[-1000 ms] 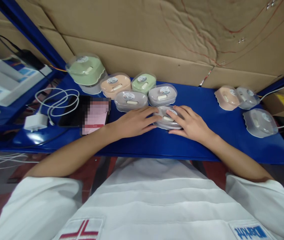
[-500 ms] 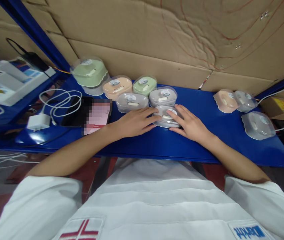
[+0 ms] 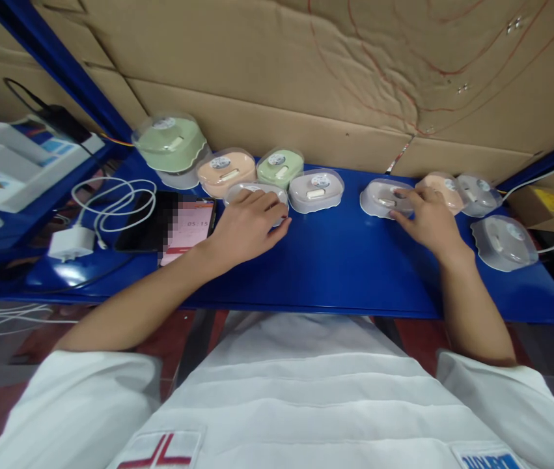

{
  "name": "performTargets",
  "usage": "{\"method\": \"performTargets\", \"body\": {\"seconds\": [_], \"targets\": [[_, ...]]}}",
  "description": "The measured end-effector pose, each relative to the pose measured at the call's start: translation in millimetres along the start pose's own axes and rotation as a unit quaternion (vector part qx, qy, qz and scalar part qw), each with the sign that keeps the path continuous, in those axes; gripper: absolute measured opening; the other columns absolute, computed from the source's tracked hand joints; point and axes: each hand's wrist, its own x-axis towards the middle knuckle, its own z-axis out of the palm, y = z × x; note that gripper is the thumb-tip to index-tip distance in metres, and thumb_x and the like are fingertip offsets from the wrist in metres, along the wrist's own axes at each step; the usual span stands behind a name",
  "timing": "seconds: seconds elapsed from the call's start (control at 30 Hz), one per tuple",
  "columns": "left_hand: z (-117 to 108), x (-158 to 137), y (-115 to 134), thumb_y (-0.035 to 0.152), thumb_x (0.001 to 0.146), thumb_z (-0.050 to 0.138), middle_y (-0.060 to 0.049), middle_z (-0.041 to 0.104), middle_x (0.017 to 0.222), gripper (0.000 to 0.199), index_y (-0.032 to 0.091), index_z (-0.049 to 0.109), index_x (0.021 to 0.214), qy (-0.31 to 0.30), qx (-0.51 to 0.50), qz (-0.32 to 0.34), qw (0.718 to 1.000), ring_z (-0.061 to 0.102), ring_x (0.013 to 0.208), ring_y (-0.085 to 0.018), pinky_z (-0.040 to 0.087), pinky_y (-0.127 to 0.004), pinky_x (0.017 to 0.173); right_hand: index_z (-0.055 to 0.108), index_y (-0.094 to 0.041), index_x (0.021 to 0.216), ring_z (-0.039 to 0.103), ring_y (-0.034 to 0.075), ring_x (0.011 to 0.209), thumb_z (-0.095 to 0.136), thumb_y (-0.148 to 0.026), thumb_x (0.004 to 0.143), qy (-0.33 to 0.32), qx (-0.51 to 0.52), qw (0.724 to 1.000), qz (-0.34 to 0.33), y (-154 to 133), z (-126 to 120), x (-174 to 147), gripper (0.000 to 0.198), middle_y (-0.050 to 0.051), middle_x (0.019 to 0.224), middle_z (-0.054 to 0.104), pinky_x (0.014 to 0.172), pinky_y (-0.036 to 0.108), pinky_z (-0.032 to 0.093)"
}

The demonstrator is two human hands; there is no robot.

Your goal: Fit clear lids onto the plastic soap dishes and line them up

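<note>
My right hand (image 3: 430, 218) has its thumb and fingers closed on the near right side of a grey oval box with a clear lid (image 3: 379, 197), which sits on the blue table. My left hand (image 3: 252, 225) lies over another grey lidded box (image 3: 281, 193), fingers bent across its top and front; most of that box is hidden beneath them. Just right of it rests a third grey lidded box (image 3: 316, 192). Behind are a peach lidded box (image 3: 228, 172) and a green lidded box (image 3: 280, 167).
At the back left, a green lidded box (image 3: 172, 143) sits on a grey one. A peach box (image 3: 445, 189) and two grey boxes (image 3: 504, 243) stand at the right. Left are a phone (image 3: 191, 225), a white charger (image 3: 71, 242) and its coiled cable. Cardboard (image 3: 257, 78) walls the back.
My right hand has moved right with the grey lidded box, placing it near the peach one. My left hand has left that box and shifted left onto another grey box.
</note>
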Motion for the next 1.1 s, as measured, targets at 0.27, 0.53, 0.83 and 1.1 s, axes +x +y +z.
{"method": "performTargets", "body": {"seconds": [0.27, 0.53, 0.83, 1.1], "targets": [[1, -1, 7, 0.029, 0.109, 0.053, -0.01, 0.075, 0.098, 0.027, 0.017, 0.075, 0.101, -0.02, -0.021, 0.029, 0.999, 0.072, 0.091, -0.028, 0.054, -0.042, 0.086, 0.061, -0.016, 0.151, 0.063, 0.036, 0.132, 0.053, -0.044, 0.106, 0.092, 0.086, 0.99, 0.062, 14, -7, 11, 0.054, 0.024, 0.141, 0.069, 0.116, 0.055, 0.044], [4, -1, 9, 0.029, 0.109, 0.053, -0.01, 0.076, 0.1, 0.028, 0.015, 0.076, 0.102, -0.046, -0.04, 0.05, 0.997, 0.074, 0.095, -0.028, 0.053, -0.042, 0.085, 0.05, -0.011, 0.154, 0.046, 0.049, 0.147, 0.081, -0.047, 0.087, -0.028, -0.085, 0.936, 0.34, 49, -8, 8, 0.082, 0.036, 0.16, 0.045, 0.117, 0.064, 0.034], [8, -3, 9, 0.032, 0.111, 0.052, -0.009, 0.076, 0.112, 0.028, 0.018, 0.076, 0.108, -0.074, -0.076, 0.088, 0.99, 0.073, 0.099, -0.027, 0.053, -0.04, 0.089, 0.061, -0.024, 0.136, 0.06, 0.045, 0.13, 0.07, -0.068, 0.089, -0.163, -0.005, 0.985, 0.051, -27, -38, -15, 0.065, 0.019, 0.139, 0.059, 0.108, 0.06, 0.053], [6, -3, 11, 0.031, 0.111, 0.053, -0.01, 0.075, 0.12, 0.026, 0.018, 0.075, 0.118, -0.07, -0.096, 0.127, 0.985, 0.072, 0.104, -0.026, 0.053, -0.04, 0.095, 0.068, -0.029, 0.134, 0.072, 0.035, 0.113, 0.058, -0.061, 0.101, -0.14, 0.145, 0.978, -0.053, -30, -38, -6, 0.047, 0.01, 0.129, 0.075, 0.1, 0.053, 0.058]]}}
